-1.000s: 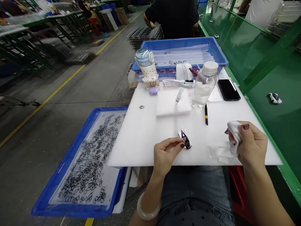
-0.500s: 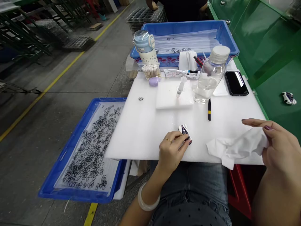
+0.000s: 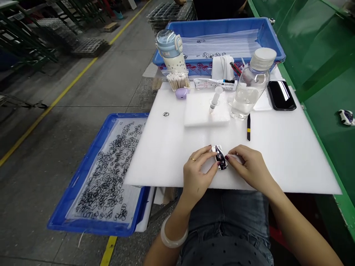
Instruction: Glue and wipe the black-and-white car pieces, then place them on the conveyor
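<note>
A small white toy car [image 3: 221,158] with dark purple markings rests on the white foam board [image 3: 172,155], near its front edge. My left hand [image 3: 198,171] has its thumb and fingers closed about the car's left side. Close against the right side of the car, my right hand [image 3: 246,164] is pinched. A sliver of something thin and pale shows at those fingertips, too small to name. Beyond the car stand a syringe [image 3: 215,99] on a white foam block [image 3: 198,114], and black tweezers [image 3: 248,129] lie to the right.
A clear bottle [image 3: 246,98], a phone [image 3: 281,95], cotton swabs [image 3: 177,80], a tube [image 3: 215,84] and a blue cup [image 3: 169,46] line the back. Behind is a blue bin [image 3: 219,24]. A blue tray [image 3: 91,229] of black rings sits lower left. Another toy car [image 3: 346,117] lies right.
My right hand has come left to the toy car, and the white cloth it held is out of sight. My left hand has stayed on the car, its fingers shifted to the side.
</note>
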`<state>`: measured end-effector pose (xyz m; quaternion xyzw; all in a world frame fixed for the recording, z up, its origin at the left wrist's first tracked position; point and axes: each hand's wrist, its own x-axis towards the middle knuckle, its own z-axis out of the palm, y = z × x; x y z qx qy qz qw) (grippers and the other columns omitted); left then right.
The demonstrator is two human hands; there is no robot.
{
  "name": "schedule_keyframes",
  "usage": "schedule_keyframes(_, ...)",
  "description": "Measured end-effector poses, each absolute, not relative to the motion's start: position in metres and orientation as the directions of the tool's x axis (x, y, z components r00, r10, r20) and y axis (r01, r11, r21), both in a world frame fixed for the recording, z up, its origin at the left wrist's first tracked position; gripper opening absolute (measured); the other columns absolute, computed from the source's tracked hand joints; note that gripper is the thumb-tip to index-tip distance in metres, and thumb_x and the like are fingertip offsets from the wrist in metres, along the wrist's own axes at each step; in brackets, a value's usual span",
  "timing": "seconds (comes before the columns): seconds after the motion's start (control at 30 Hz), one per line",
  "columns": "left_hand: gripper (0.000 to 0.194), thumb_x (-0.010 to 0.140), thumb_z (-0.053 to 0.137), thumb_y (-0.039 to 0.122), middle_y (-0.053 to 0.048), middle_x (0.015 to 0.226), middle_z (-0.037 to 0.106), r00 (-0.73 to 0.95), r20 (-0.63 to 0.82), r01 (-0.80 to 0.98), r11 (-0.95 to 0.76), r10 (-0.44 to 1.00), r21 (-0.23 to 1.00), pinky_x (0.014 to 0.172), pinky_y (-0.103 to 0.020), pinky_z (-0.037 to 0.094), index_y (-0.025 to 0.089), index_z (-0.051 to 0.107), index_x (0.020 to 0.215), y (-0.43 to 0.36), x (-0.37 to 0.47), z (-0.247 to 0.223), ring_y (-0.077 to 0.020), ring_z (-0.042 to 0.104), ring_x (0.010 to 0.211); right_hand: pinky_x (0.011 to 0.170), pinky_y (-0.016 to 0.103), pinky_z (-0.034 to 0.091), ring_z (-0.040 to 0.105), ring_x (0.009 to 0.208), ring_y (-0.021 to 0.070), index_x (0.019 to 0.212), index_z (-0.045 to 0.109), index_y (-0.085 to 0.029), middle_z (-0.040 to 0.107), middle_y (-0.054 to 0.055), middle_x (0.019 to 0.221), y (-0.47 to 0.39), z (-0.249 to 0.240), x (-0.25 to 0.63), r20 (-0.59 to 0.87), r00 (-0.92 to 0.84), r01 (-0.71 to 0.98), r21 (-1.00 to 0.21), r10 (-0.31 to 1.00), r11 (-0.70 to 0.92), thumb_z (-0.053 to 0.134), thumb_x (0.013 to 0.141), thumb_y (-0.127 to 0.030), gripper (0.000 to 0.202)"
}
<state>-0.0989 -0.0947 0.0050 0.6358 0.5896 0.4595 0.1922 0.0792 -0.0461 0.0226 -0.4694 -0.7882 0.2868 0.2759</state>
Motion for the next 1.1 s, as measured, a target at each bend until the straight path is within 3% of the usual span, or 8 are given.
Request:
schedule_keyframes(0.27,0.020,0.081,0.070,0.011,-0.007,0.117,0.072,-0.118,0.355,0.588,-0.222,0.927,0.778,0.096,-0.045,0.057,0.021,0.074,0.098,-0.093,-0.096,0.002,-0.0240,0.067,0.108,0.053,0.023,0.040,0.055,0.060,0.0109,0.083,0.065,-0.016,0.062,0.001,0.076,-0.051,0.021,0.077,0.193,-0.407,0.623,-0.657,0.893,0.425,0.061,0.091,-0.019,0.009)
schedule_keyframes(0.5,0.021,0.078,0.070,0.007,-0.006,0.111,0.069,-0.092,0.274,0.600,-0.167,0.957,0.783,0.095,-0.044,0.054,0.021,0.070,0.093,-0.088,-0.098,0.009,-0.0244,0.064,0.108,0.050,0.025,0.042,0.053,0.057,0.0108,0.086,0.062,-0.014,0.061,0.004,0.080,-0.057,0.013,0.077,0.307,-0.439,0.648,-0.543,0.845,0.534,0.054,0.095,-0.020,0.014)
schedule_keyframes(0.57,0.029,0.079,0.071,0.009,-0.007,0.121,0.066,0.000,0.249,0.608,-0.197,0.969,0.769,0.099,-0.046,0.052,0.022,0.069,0.106,-0.084,-0.106,0.012,-0.0262,0.059,0.116,0.053,0.024,0.045,0.056,0.060,0.0107,0.090,0.063,-0.015,0.063,0.003,0.082,-0.056,0.015,0.084,0.311,-0.456,0.596,-0.590,0.834,0.545,0.054,0.096,-0.018,0.011)
schedule_keyframes(0.63,0.050,0.080,0.074,0.013,-0.008,0.139,0.057,0.193,0.213,0.611,-0.287,0.958,0.738,0.105,-0.049,0.047,0.024,0.060,0.127,-0.078,-0.115,0.014,-0.0292,0.050,0.131,0.053,0.023,0.046,0.058,0.062,0.0101,0.096,0.065,-0.016,0.066,0.003,0.086,-0.056,0.018,0.093,0.356,-0.415,0.568,-0.617,0.837,0.544,0.057,0.095,-0.016,0.008)
schedule_keyframes(0.7,0.060,0.080,0.077,0.018,-0.007,0.146,0.051,0.360,0.181,0.600,-0.375,0.915,0.706,0.106,-0.050,0.045,0.027,0.054,0.135,-0.072,-0.122,0.014,-0.0302,0.046,0.135,0.051,0.022,0.045,0.057,0.061,0.0095,0.101,0.066,-0.018,0.068,0.003,0.090,-0.060,0.019,0.099,0.424,-0.342,0.592,-0.596,0.839,0.542,0.059,0.094,-0.014,0.010)
schedule_keyframes(0.8,0.040,0.078,0.081,0.027,-0.005,0.118,0.065,0.334,0.213,0.608,-0.382,0.918,0.696,0.094,-0.044,0.051,0.025,0.066,0.115,-0.068,-0.123,0.011,-0.0261,0.059,0.112,0.050,0.022,0.046,0.058,0.062,0.0097,0.105,0.066,-0.018,0.068,0.004,0.093,-0.070,0.016,0.101,0.479,-0.344,0.603,-0.546,0.808,0.581,0.061,0.093,-0.011,0.016)
schedule_keyframes(0.87,0.033,0.077,0.082,0.029,-0.004,0.099,0.064,0.262,0.251,0.616,-0.362,0.932,0.700,0.086,-0.039,0.052,0.021,0.069,0.105,-0.068,-0.121,0.008,-0.0228,0.060,0.097,0.053,0.023,0.048,0.061,0.066,0.0111,0.108,0.065,-0.018,0.067,0.005,0.091,-0.077,0.012,0.095,0.504,-0.388,0.591,-0.507,0.772,0.627,0.060,0.092,-0.009,0.019)
schedule_keyframes(1.1,0.028,0.083,0.076,0.022,-0.003,0.099,0.062,0.278,0.248,0.579,-0.367,0.928,0.728,0.086,-0.038,0.050,0.019,0.068,0.110,-0.073,-0.124,0.009,-0.0208,0.059,0.096,0.058,0.028,0.052,0.061,0.072,0.0164,0.107,0.065,-0.012,0.064,0.009,0.087,-0.086,0.010,0.077,0.540,-0.517,0.626,-0.291,0.665,0.723,0.059,0.092,-0.010,0.016)
